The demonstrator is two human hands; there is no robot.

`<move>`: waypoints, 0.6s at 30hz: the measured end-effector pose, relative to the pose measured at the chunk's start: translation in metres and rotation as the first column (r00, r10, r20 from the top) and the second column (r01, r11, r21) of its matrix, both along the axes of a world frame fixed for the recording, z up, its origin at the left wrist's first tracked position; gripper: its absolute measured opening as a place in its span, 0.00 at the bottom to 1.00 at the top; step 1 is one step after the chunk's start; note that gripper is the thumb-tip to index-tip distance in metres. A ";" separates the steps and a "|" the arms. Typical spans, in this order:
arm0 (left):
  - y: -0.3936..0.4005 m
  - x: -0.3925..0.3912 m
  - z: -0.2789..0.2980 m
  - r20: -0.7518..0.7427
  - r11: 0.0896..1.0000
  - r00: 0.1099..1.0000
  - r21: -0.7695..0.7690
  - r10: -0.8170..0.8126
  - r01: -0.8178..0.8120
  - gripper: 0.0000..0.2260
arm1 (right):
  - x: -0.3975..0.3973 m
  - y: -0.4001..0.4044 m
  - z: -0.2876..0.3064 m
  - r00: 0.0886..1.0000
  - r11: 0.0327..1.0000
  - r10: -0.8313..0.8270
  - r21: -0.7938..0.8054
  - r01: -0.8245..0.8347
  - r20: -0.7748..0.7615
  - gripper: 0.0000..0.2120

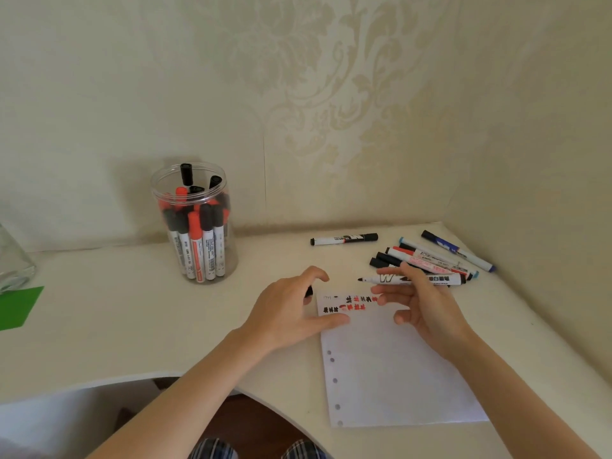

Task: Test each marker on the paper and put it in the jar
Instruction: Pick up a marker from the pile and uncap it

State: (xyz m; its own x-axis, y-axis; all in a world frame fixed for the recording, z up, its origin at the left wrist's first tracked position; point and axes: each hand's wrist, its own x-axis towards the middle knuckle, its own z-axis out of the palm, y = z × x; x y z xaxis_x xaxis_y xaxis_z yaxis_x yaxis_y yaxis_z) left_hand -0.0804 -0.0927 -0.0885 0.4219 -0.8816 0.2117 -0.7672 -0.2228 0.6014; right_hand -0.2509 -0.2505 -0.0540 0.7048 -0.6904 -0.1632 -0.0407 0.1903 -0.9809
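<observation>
The pale tabletop [132,326] runs into a corner of patterned wallpaper, with a curved cut-out at its near edge. On it, toward the right, lies a sheet of hole-punched paper [394,376], its long axis running away from the person and slightly tilted; its far end carries short rows of black and red test scribbles [347,304]. Well to the left, near the wall, stands the clear jar [198,226], upright and open-topped, packed with black- and red-capped markers standing on end. At the far left edge sit part of a glass vessel [13,260] and a green card [20,308].

Beyond the paper's far right corner lies a loose pile of capped markers [440,256], mostly slanting from upper left to lower right. One single capped marker [344,239] lies apart, near the wall, almost level from left to right.

The left hand [291,309] rests at the paper's far left corner, thumb on the sheet and fingers curled; something small and dark [309,290] peeks from under the fingers, likely a cap, though that grip cannot be told for sure. The right hand [427,306] hovers over the paper's far edge, its grip pinching the uncapped marker [414,279] between thumb and forefinger while the other fingers hang relaxed. This marker lies nearly level, long axis left to right, its bare black tip pointing left above the scribbles, just in front of the pile.
</observation>
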 end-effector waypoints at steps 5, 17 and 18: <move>-0.023 -0.006 -0.004 0.089 0.999 0.995 0.005 -0.043 0.043 0.29 | 0.008 -0.004 -0.008 0.988 0.941 -0.063 -0.337 0.011 -0.144 0.06; -0.031 0.000 -0.025 0.072 0.999 0.997 0.005 -0.032 0.032 0.29 | 0.006 -0.008 -0.030 0.950 0.882 -0.218 -0.462 0.095 -0.222 0.10; -0.031 0.000 -0.025 0.074 1.000 0.997 -0.001 -0.028 0.028 0.29 | 0.006 -0.011 -0.031 0.946 0.876 -0.232 -0.471 0.102 -0.225 0.08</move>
